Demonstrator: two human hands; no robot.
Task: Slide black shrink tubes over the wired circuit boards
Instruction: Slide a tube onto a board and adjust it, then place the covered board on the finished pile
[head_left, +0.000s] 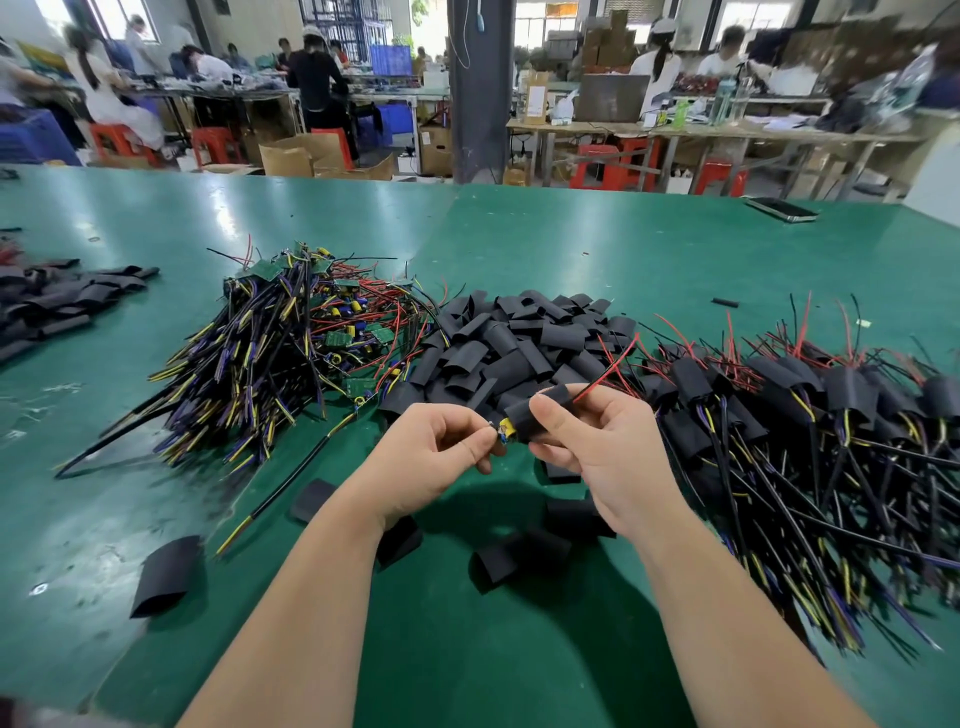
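Gripping a shrink tube (527, 415), the right hand (597, 441) faces the left hand (431, 457).

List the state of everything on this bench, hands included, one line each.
Left hand: pinches the yellow board end.
Right hand: holds the black shrink tube.
Black shrink tube: partly over the board, yellow end exposed.
Pile of bare green wired circuit boards: unsleeved.
Heap of loose black tube pieces: empty.
Pile of black-sleeved boards with wires: tubes on.
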